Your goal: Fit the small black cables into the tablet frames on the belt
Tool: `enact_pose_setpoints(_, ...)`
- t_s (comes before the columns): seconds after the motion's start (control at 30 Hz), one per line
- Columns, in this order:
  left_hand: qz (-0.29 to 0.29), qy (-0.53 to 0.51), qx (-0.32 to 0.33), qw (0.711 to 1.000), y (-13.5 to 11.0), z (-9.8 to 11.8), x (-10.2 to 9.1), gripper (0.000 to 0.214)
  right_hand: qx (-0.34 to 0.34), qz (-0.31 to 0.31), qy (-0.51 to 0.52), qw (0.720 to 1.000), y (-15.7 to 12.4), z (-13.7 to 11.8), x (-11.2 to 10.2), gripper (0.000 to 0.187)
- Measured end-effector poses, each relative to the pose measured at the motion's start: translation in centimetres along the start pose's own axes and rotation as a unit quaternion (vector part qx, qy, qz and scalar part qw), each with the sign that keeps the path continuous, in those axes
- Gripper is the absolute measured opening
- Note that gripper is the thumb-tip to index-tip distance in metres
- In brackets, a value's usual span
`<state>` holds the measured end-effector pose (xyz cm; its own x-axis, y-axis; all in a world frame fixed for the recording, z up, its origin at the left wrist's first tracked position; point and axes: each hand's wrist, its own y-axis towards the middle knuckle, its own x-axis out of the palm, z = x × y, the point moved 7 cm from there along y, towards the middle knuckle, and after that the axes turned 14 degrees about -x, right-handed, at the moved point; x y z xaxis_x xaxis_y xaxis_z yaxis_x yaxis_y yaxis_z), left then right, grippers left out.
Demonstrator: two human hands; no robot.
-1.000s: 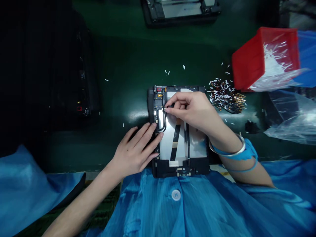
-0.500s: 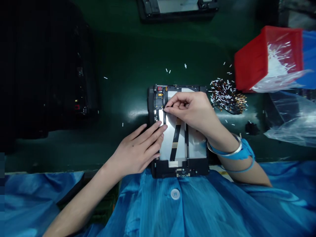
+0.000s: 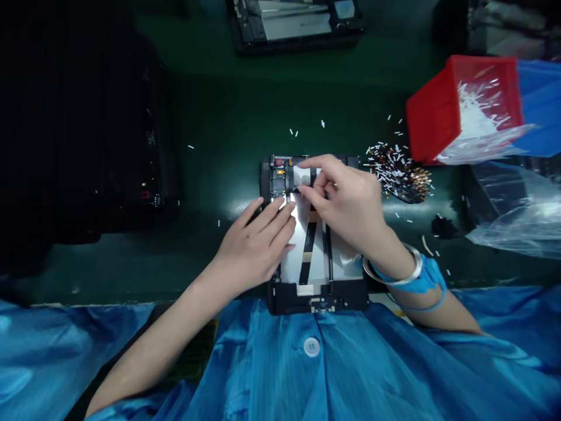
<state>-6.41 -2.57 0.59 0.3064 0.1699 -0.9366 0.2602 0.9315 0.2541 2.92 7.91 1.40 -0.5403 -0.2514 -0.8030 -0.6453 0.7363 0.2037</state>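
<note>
An opened tablet lies on the dark green table close to my body, its silvery inside facing up. A black flex cable runs slantwise across it. My left hand rests with outstretched fingers along the tablet's left side, fingertips just below the small circuit board in its upper left corner. Over the tablet's upper part is my right hand, thumb and index finger spread apart, the other fingers curled in. The thumb tip is close to the board's right edge. Between thumb and index finger I see nothing held.
Right of the tablet lies a pile of small wired parts with white strips. A red bin holding white strips stands beyond it, with clear plastic bags nearby. Another opened device is at the back. A large dark stack fills the left.
My right thumb and index finger, pinched together at the board's edge before, have parted, the index finger moving up. My left hand has shifted slightly up. The view has also moved a little.
</note>
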Motion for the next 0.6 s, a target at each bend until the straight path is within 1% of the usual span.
enact_pose_setpoints(0.07, 0.01, -0.006, -0.03, 0.999, 0.3, -0.3, -0.1, 0.031, 0.012, 0.043, -0.044, 0.998, -1.9, 0.4, -2.3, 0.016)
enact_pose_setpoints(0.1, 0.02, -0.018, -0.064, 0.998, 0.0, -0.5, -0.3, 0.034, 0.033, 0.056, -0.067, 0.996, -3.4, 1.0, -3.4, 0.015)
enact_pose_setpoints(0.13, 0.037, -0.032, -0.113, 0.992, -0.5, -0.8, -0.5, 0.037, 0.062, 0.074, -0.101, 0.99, -5.0, 1.8, -4.4, 0.018)
enact_pose_setpoints(0.17, 0.057, -0.045, -0.171, 0.983, -1.5, -1.0, -0.7, 0.042, 0.095, 0.074, -0.142, 0.983, -6.8, 2.6, -5.2, 0.023)
enact_pose_setpoints(0.2, 0.072, -0.057, -0.229, 0.969, -2.7, -1.0, -0.7, 0.046, 0.127, 0.06, -0.178, 0.974, -8.5, 3.4, -5.5, 0.03)
enact_pose_setpoints(0.23, 0.08, -0.072, -0.283, 0.953, -4.0, -0.8, -0.6, 0.05, 0.153, 0.022, -0.187, 0.97, -10.0, 4.1, -5.2, 0.038)
enact_pose_setpoints(0.27, 0.068, -0.092, -0.316, 0.942, -5.2, -0.3, -0.2, 0.053, 0.167, -0.028, -0.151, 0.974, -11.1, 4.7, -4.3, 0.042)
enact_pose_setpoints(0.3, 0.048, -0.119, -0.341, 0.931, -6.3, 0.3, 0.2, 0.056, 0.175, -0.063, -0.096, 0.978, -11.9, 4.9, -3.3, 0.044)
enact_pose_setpoints(0.37, 0.009, -0.184, -0.374, 0.909, -7.8, 1.0, 0.8, 0.061, 0.172, -0.097, -0.001, 0.98, -12.1, 4.6, -1.7, 0.047)
enact_pose_setpoints(0.4, 0.002, -0.226, -0.391, 0.892, -8.0, 1.0, 0.7, 0.064, 0.162, -0.099, 0.045, 0.981, -11.6, 4.3, -1.3, 0.047)
enact_pose_setpoints(0.47, 0.004, -0.32, -0.414, 0.852, -7.4, 0.1, 0.2, 0.065, 0.132, -0.078, 0.127, 0.98, -9.8, 3.8, -1.2, 0.045)
enact_pose_setpoints(0.5, 0.004, -0.367, -0.417, 0.831, -6.4, -0.7, -0.2, 0.066, 0.113, -0.056, 0.168, 0.978, -8.9, 3.6, -1.5, 0.043)
enact_pose_setpoints(0.53, 0.004, -0.406, -0.415, 0.814, -5.0, -1.5, -0.5, 0.066, 0.096, -0.023, 0.201, 0.975, -8.0, 3.7, -2.1, 0.04)
enact_pose_setpoints(0.57, 0.008, -0.432, -0.408, 0.804, -3.0, -2.5, -0.9, 0.066, 0.081, 0.019, 0.225, 0.971, -7.3, 4.0, -2.9, 0.038)
enact_pose_setpoints(0.6, 0.017, -0.448, -0.396, 0.801, -0.5, -3.5, -1.2, 0.066, 0.071, 0.067, 0.24, 0.966, -7.0, 4.4, -3.7, 0.035)
